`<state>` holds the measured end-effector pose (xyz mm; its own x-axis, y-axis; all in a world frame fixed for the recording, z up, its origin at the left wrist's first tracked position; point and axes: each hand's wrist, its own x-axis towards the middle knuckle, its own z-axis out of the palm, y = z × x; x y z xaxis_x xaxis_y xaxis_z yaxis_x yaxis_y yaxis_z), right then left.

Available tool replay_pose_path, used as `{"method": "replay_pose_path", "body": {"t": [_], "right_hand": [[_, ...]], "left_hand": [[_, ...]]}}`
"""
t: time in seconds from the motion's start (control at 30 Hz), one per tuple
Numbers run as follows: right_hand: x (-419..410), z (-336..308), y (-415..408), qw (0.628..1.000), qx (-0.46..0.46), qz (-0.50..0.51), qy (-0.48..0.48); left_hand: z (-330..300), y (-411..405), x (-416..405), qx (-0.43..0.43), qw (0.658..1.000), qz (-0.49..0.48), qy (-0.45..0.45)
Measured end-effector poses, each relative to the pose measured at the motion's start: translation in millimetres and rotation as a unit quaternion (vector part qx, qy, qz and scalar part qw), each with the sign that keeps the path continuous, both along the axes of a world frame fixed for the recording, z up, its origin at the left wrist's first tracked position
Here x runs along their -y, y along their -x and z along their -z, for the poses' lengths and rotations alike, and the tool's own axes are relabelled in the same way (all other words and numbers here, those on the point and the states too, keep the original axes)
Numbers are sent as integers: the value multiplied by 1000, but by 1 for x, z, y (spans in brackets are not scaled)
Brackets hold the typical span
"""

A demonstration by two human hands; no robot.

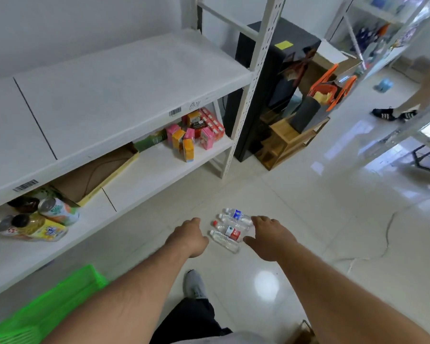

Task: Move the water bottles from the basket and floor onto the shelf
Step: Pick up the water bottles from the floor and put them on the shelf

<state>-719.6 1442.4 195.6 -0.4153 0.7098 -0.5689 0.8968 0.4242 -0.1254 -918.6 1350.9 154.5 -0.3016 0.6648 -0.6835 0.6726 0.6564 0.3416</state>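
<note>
Both hands, left (188, 238) and right (268, 238), reach empty and spread toward four bottles (230, 229) lying on the floor (296, 219); grabbing all could send one rolling.

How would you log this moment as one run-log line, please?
phase: reach | left hand: open, empty | right hand: open, empty | water bottles: four, lying on floor | shelf: no bottles yet

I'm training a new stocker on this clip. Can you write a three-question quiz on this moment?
1. How many water bottles lie on the floor?
2. True or false: the left hand already grips a bottle.
3. What lies at lower left? A) green basket B) blue crate C) red bucket

Key: 1. Four, lying side by side. 2. False; it holds nothing, and neither does the right hand. 3. A.
</note>
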Motion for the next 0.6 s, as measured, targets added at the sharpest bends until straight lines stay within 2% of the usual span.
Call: {"method": "replay_pose_path", "body": {"t": [0.1, 0.23, 0.4, 0.53, 0.6], "right_hand": [[-35, 2, 3, 999, 24, -42, -1], [-76, 7, 7, 999, 13, -22, 23], [-125, 26, 10, 995, 27, -78, 54], [-176, 50, 10, 990, 23, -113, 87], [-203, 67, 9, 985, 15, -138, 105]], "left_hand": [[9, 2, -29, 22, 999, -28, 6], [17, 6, -62, 28, 998, -61, 15], [34, 2, -92, 46, 988, -145, 23], [54, -13, -112, 56, 967, -245, 30], [68, -27, -120, 74, 946, -314, 34]]}}
